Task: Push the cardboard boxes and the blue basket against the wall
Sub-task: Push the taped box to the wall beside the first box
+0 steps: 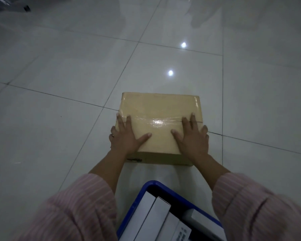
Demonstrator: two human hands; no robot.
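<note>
A taped, closed cardboard box (159,108) stands on the tiled floor in front of me. My left hand (126,134) lies flat on the near left part of its top, fingers spread, some curling over the left edge. My right hand (192,136) lies flat on the near right part of the top, fingers spread. Both palms press on the box without gripping it. Close below me sits the blue basket (161,186), with white flat boxes (153,218) standing inside it. No wall shows in view.
Glossy pale floor tiles (59,66) stretch ahead and to both sides, with ceiling-light reflections. Dark furniture legs (24,7) show at the far top left. My pink striped sleeves fill the bottom corners.
</note>
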